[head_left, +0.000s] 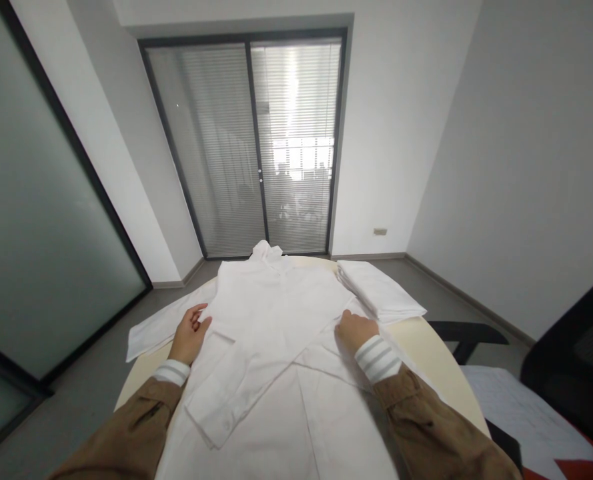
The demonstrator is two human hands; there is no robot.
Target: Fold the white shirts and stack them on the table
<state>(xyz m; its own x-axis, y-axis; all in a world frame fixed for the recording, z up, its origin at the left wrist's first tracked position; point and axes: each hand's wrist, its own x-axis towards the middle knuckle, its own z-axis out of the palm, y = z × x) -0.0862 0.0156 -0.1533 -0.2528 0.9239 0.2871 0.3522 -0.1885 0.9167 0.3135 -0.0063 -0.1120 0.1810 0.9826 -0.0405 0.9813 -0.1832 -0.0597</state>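
Note:
A white button-up shirt [276, 313] lies spread on the round table, collar at the far end. Across its body a sleeve [231, 393] runs diagonally, cuff at the lower left. The other sleeve [159, 327] stretches out to the left past the table edge. My right hand [357, 332] is closed on the shirt's right side, fingertips pinching the cloth. On the left side, my left hand [191, 335] rests by the shirt's edge, fingers loosely bent and thumb apart. I cannot see any cloth gripped in it.
Folded white cloth [379, 291] sits in a neat pile at the table's far right. Pale table surface [453, 357] shows along the right rim. A black office chair [576, 360] with papers [521, 407] on it stands at the right. Glass panels with blinds [296, 147] are ahead.

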